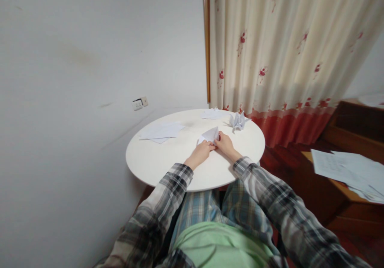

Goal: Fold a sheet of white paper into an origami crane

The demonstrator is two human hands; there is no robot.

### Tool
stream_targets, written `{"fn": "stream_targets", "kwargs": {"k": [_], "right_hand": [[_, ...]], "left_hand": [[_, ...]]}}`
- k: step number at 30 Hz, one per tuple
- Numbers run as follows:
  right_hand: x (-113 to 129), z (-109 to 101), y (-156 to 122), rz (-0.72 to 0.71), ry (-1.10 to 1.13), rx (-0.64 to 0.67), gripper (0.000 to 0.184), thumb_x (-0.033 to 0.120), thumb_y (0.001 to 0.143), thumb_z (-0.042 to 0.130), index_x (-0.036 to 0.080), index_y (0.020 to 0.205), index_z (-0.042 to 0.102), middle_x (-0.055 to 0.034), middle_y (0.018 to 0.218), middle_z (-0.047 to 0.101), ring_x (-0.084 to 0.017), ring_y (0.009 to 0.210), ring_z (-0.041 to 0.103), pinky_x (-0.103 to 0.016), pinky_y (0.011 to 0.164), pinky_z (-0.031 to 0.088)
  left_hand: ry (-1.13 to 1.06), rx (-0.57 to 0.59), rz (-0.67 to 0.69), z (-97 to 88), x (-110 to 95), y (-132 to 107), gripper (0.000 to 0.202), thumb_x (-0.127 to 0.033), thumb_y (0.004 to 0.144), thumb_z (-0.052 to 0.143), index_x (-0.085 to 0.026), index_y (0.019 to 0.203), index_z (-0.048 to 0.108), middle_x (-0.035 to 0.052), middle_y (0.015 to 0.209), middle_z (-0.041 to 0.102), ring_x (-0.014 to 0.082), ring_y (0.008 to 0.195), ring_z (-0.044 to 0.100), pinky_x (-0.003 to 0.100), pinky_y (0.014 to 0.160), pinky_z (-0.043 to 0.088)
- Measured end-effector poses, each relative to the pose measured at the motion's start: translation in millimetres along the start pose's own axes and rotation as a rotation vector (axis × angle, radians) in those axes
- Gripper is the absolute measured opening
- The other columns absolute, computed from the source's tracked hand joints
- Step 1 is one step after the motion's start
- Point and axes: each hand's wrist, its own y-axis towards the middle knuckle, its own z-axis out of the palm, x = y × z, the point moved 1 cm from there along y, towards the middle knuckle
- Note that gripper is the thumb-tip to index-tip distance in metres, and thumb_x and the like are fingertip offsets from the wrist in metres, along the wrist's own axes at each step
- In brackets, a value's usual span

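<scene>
A folded piece of white paper lies near the middle of the round white table. My left hand presses on its near edge with the fingers together. At its right side, my right hand pinches the paper between thumb and fingers. The two hands nearly meet at the paper's near corner, and the fingertips partly cover that part of it. To the right and behind my right hand sits a cluster of folded white paper pieces.
Flat white sheets lie at the table's left, and more paper lies at its far edge. A wall with a socket stands left. Right of the table is a wooden cabinet with papers on top. A flowered curtain hangs behind.
</scene>
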Motion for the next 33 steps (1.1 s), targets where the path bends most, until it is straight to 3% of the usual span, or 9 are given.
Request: {"fn": "stream_targets", "kwargs": {"k": [5, 24, 27, 31, 33], "right_hand": [[-1.9, 2.1, -0.4, 0.007, -0.066, 0.089, 0.029, 0.020, 0.072, 0.050, 0.013, 0.099, 0.048, -0.0079, 0.084, 0.063, -0.017, 0.072, 0.055, -0.023, 0.056, 0.029], [-3.8, 3.7, 0.6, 0.019, -0.114, 0.132, 0.024, 0.016, 0.075, 0.046, 0.013, 0.099, 0.048, -0.0098, 0.091, 0.064, -0.018, 0.078, 0.056, -0.024, 0.060, 0.032], [-3.5, 2.7, -0.3, 0.002, -0.111, 0.120, 0.024, 0.018, 0.076, 0.046, 0.014, 0.100, 0.048, -0.0094, 0.093, 0.063, -0.018, 0.080, 0.056, -0.024, 0.061, 0.033], [-4.1, 2.9, -0.5, -0.007, -0.101, 0.102, 0.023, 0.015, 0.076, 0.045, 0.014, 0.099, 0.048, -0.0089, 0.094, 0.063, -0.019, 0.083, 0.056, -0.024, 0.063, 0.033], [-5.1, 3.8, 0.1, -0.010, -0.091, 0.107, 0.023, 0.014, 0.076, 0.044, 0.015, 0.099, 0.048, -0.0090, 0.095, 0.063, -0.019, 0.083, 0.055, -0.024, 0.064, 0.033]], "left_hand": [[-0.008, 0.004, 0.011, 1.6, 2.0, 0.0, 0.039, -0.006, 0.081, 0.038, -0.022, 0.109, 0.060, 0.0058, 0.101, 0.058, 0.0194, 0.095, 0.045, 0.032, 0.087, 0.037], [-0.119, -0.039, 0.073, 0.2, 0.6, -1.9, 0.040, -0.004, 0.079, 0.038, -0.023, 0.105, 0.061, 0.0006, 0.108, 0.062, 0.0171, 0.092, 0.050, 0.030, 0.085, 0.040], [-0.157, -0.144, -0.015, -2.3, 1.4, -1.9, 0.037, -0.004, 0.077, 0.041, -0.021, 0.101, 0.062, 0.0019, 0.100, 0.065, 0.0167, 0.093, 0.053, 0.030, 0.087, 0.040], [-0.192, -0.445, -0.245, -9.7, 11.7, -2.4, 0.031, -0.003, 0.074, 0.041, -0.018, 0.094, 0.060, 0.0044, 0.097, 0.061, 0.0173, 0.097, 0.051, 0.031, 0.090, 0.039], [-0.229, -0.579, -0.427, -10.6, 20.9, -3.2, 0.028, -0.004, 0.074, 0.042, -0.016, 0.096, 0.055, 0.0064, 0.098, 0.059, 0.0173, 0.095, 0.052, 0.032, 0.087, 0.041]]}}
